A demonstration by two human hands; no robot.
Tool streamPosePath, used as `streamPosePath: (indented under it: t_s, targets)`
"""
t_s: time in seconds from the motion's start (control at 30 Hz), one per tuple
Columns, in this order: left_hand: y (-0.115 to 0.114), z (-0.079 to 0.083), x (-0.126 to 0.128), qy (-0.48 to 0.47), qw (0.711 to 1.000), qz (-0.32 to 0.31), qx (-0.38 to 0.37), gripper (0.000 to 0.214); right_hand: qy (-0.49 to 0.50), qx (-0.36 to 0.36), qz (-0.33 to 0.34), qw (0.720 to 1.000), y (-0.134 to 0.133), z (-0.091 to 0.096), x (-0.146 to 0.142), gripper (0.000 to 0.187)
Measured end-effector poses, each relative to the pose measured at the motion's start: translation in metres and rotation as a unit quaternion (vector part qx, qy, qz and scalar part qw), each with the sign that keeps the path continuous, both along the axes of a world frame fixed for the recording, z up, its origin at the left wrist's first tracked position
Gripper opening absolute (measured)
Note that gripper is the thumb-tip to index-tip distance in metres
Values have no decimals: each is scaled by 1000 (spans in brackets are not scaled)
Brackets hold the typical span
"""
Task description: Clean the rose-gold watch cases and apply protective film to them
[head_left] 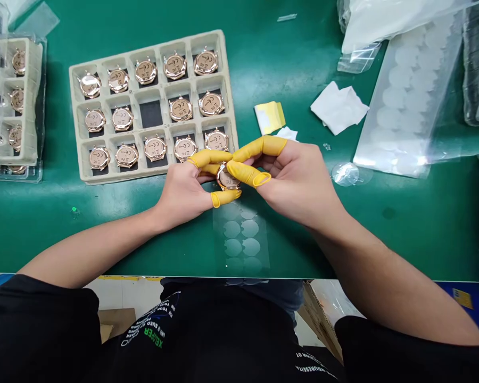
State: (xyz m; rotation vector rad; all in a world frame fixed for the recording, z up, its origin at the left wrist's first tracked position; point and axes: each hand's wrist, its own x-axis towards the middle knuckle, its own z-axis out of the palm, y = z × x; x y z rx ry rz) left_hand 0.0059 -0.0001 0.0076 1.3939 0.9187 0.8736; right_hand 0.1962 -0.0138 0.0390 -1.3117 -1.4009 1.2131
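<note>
A rose-gold watch case (228,178) is pinched between my left hand (181,198) and my right hand (295,182), its face partly hidden by my fingers. Several fingers wear yellow rubber finger cots. A beige compartment tray (76,125) lies just beyond my left hand, holding several matching watch cases on dark pads. One cell in its middle row, a dark pad (150,114), holds no case. Below my hands lies a sheet of clear round stickers (241,239).
A second tray of watch cases (34,101) sits at the far left. To the right lie a yellow-and-white pad (269,117), a white cloth (338,108), a loose clear round film (345,174), a large sheet of round stickers (399,96) and plastic bags (383,21) on the green mat (383,234).
</note>
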Motion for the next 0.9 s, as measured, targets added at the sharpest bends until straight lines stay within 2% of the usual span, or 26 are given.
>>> streamPosePath:
  t_s: [0.43, 0.67, 0.73, 0.8, 0.9]
  targets:
    - [-1, 2, 0, 18, 1000, 8, -6, 58, -11, 42, 9, 999, 1, -6, 3, 12]
    - [0, -1, -1, 21, 999, -5, 31, 55, -28, 46, 5, 999, 0, -1, 1, 28]
    - [0, 0, -1, 29, 999, -1, 37, 55, -45, 80, -40, 995, 5, 4, 9, 32]
    - [0, 2, -1, 38, 999, 3, 32, 54, -101, 129, -116, 980, 15, 5, 23, 32]
    - [-1, 4, -1, 43, 999, 4, 24, 54, -296, 152, -191, 923, 36, -14, 42, 34]
